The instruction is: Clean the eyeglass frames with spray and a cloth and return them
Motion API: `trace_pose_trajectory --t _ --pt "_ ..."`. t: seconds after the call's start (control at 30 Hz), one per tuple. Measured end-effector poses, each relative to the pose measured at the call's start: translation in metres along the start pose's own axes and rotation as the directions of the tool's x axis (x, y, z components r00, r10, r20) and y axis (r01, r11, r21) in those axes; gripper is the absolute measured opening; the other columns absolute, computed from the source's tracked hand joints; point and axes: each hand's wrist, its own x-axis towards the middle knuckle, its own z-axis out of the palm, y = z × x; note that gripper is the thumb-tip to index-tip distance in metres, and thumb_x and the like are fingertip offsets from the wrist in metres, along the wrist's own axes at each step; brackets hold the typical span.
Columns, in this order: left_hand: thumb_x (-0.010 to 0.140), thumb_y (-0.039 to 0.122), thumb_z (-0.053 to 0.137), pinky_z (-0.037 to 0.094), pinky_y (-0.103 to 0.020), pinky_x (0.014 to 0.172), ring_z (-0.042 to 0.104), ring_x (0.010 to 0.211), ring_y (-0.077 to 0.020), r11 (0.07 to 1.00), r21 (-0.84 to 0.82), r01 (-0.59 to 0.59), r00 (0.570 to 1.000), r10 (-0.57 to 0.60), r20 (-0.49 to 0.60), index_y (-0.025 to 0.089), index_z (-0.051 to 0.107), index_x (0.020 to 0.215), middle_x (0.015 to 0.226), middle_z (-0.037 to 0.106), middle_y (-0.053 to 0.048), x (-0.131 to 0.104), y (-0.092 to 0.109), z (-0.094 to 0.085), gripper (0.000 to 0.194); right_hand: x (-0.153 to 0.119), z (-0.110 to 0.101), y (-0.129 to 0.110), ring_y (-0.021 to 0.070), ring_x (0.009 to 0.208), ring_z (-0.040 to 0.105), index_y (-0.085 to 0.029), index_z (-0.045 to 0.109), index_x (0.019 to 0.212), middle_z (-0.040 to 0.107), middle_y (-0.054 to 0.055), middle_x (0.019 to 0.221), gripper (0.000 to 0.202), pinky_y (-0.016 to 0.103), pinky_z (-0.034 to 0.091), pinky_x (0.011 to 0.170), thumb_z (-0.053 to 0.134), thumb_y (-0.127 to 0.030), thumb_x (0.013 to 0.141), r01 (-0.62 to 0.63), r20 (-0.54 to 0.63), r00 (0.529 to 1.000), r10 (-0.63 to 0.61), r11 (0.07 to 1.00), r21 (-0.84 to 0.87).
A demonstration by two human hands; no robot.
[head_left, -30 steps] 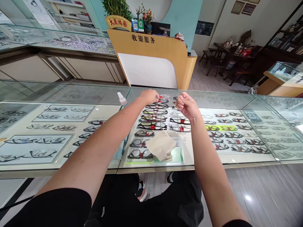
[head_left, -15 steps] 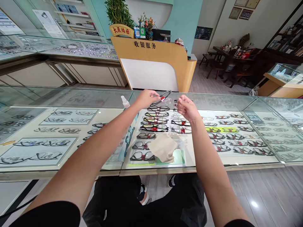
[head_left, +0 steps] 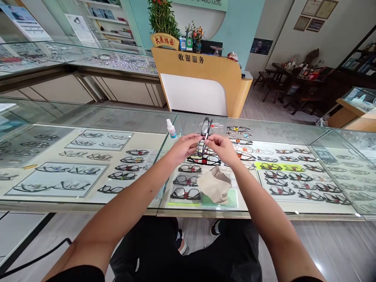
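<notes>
While the long glass display counter [head_left: 138,120] takes up most of the view, with rows of eyeglasses laid out under its top, there's a fair bit of shop behind it too. Straight ahead is a wooden cashier desk [head_left: 236,88] with a white front panel, and on top of it sit a leafy green plant [head_left: 163,21] and a couple of QR code cards [head_left: 186,44]. Off to the right you get a dark wooden table [head_left: 277,69] and some framed certificates [head_left: 315,16] on the wall. Floor's a greyish wood-look plank [head_left: 192,229].

Closer in, a small white spray bottle [head_left: 171,129] stands just past the left hand [head_left: 188,148], and a crumpled beige cloth [head_left: 216,185] lies on the near side of both hands. As for the dark-framed glasses [head_left: 209,129], they're up between the hands, turned on edge, with part sticking out above the fingertips and part hanging below. Left thumb and fingers are pinched on one side, and the right hand [head_left: 222,149] pinches from the other (exactly which bit of frame each one has, I can't tell).
</notes>
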Motion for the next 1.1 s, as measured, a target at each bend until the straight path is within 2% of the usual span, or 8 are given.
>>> trace_pose_trajectory --t 0.2,0.43,0.77,1.1 --pt "0.068 0.040 0.105 0.030 -0.017 0.046 0.027 0.042 -0.0033 0.982 -0.127 0.139 0.984 -0.122 0.133 0.017 0.075 0.086 0.049 0.032 0.013 -0.002 -0.003 -0.014 0.042 -0.003 0.001 -0.004 0.0124 0.061 0.031 -0.023 0.064 0.082 0.043 -0.006 0.067 0.057 0.031 0.022 0.058 0.083 -0.076 0.084 -0.032 0.043 0.999 0.032 0.999 0.004" --pt "0.075 0.042 0.103 0.030 -0.017 0.046 0.025 0.041 -0.0029 0.977 -0.136 0.163 0.966 -0.130 0.225 0.017 0.076 0.088 0.048 0.029 0.014 -0.005 -0.002 -0.016 0.038 -0.007 0.000 -0.011 0.0126 0.061 0.027 -0.024 0.062 0.081 0.039 -0.007 0.065 0.061 0.032 0.021 0.058 0.082 -0.081 0.085 -0.033 0.069 0.997 0.034 0.999 -0.015" --pt "0.073 0.048 0.104 0.028 -0.019 0.049 0.027 0.042 -0.0025 0.988 -0.094 0.123 0.964 -0.096 0.248 0.017 0.076 0.086 0.048 0.032 0.012 -0.012 0.007 -0.012 0.043 -0.010 -0.003 -0.013 0.0135 0.062 0.032 -0.024 0.062 0.082 0.044 -0.005 0.068 0.056 0.032 0.025 0.059 0.082 -0.076 0.090 -0.003 0.089 0.996 0.005 1.000 -0.021" --pt "0.069 0.048 0.105 0.022 -0.021 0.048 0.030 0.043 -0.0038 0.998 -0.026 0.058 0.977 -0.052 0.207 0.018 0.075 0.081 0.048 0.034 0.010 -0.012 0.010 -0.011 0.044 -0.010 -0.009 -0.011 0.0141 0.064 0.034 -0.024 0.065 0.084 0.046 -0.004 0.071 0.051 0.032 0.026 0.060 0.081 -0.071 0.094 0.015 0.106 0.994 -0.010 0.999 -0.049"
